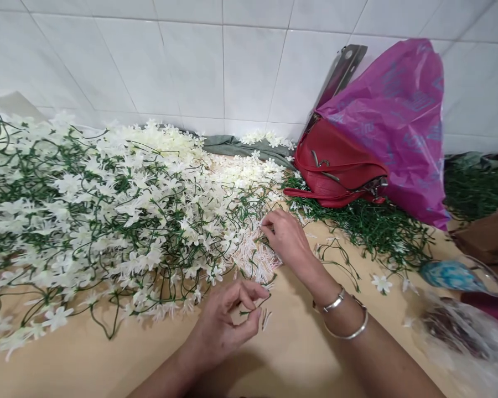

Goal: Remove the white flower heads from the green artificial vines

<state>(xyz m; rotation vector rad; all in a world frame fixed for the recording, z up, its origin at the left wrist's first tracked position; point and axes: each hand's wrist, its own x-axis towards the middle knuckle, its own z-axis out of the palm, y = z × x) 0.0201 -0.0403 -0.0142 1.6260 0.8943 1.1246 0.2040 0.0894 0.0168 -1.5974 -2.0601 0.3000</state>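
My left hand [228,318] is low in the middle, its thumb and fingers closed on a thin green artificial stem [244,313]. The stem's dark end pokes out past the fingertips. Further forward, my right hand [285,239] is pinched at a heap of small white stamen pieces [253,260]; whatever is between those fingertips is hidden. Two silver bangles [348,331] circle the right wrist. On the left spreads a large pile of white artificial flowers [149,204] on green stems. A few loose stamen pieces [266,320] lie beside the left fingertips.
A red handbag [340,160] and a purple plastic bag [410,127] stand against the tiled wall [253,66]. Bare green stems [369,226] lie in front of the handbag. At right are a blue-patterned object [452,275] and a clear plastic bag [468,342].
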